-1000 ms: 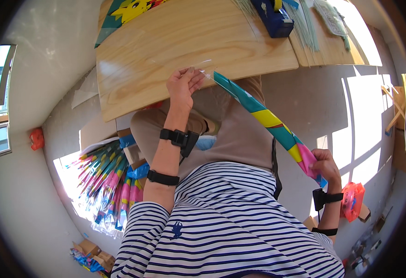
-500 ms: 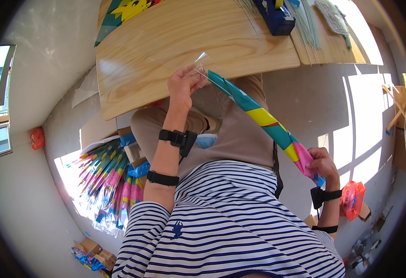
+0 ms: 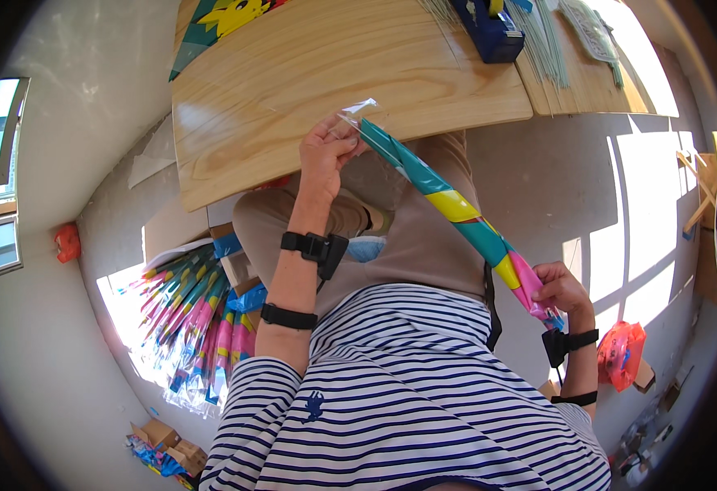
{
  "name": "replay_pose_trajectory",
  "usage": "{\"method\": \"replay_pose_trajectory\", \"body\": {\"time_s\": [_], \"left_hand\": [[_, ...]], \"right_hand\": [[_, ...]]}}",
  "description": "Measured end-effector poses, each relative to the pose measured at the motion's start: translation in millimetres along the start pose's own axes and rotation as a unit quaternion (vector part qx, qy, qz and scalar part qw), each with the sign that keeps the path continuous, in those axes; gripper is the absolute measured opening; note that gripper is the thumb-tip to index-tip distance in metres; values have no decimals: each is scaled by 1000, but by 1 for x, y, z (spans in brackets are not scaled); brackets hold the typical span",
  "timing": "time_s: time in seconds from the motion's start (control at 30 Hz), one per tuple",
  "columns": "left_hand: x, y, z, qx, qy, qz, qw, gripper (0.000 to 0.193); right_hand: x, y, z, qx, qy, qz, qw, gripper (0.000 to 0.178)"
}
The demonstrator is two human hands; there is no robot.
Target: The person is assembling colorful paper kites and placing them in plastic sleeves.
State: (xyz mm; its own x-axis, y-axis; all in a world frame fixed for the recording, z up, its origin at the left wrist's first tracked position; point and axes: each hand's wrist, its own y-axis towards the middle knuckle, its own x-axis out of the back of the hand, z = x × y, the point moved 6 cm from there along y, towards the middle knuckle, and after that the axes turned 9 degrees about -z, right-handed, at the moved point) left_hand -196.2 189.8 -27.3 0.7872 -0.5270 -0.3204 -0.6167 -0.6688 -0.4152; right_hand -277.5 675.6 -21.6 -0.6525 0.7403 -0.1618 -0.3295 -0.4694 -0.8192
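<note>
Overhead, both hands, left hand [image 3: 325,155] and right hand [image 3: 561,288], grip closed on a long, glossy, rolled, multicoloured kite [image 3: 456,209] sleeved in crinkly clear plastic.

- The left hand [image 3: 325,155] is pinching the clear plastic sleeve [image 3: 358,114] at the top end of a rolled, colourful kite [image 3: 456,209], at about 12 o'clock.
- The right hand [image 3: 559,290] is gripping the kite's pink lower end at 4 o'clock.
- The kite is slanting across the lap, just below the wooden table [image 3: 309,74].
- A pile of wrapped kites [image 3: 191,327] is lying on the floor at 8 o'clock.
- A blue tape dispenser [image 3: 489,29] is sitting on the table at 1 o'clock.
</note>
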Motion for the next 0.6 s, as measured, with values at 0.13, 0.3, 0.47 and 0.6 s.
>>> {"method": "replay_pose_trajectory", "body": {"time_s": [0.13,0.3,0.47,0.6], "left_hand": [[2,4,4,12,-65,44,997,43],[-5,2,5,79,-161,76,981,23],[-4,2,14,67,-106,70,990,26],[-3,2,20,60,-55,91,993,30]], "right_hand": [[-1,4,-5,-13,5,7,1000,30],[-3,5,-6,-26,9,16,999,30],[-8,9,-5,-11,4,18,1000,31],[-10,11,-4,-4,2,4,1000,30]]}}
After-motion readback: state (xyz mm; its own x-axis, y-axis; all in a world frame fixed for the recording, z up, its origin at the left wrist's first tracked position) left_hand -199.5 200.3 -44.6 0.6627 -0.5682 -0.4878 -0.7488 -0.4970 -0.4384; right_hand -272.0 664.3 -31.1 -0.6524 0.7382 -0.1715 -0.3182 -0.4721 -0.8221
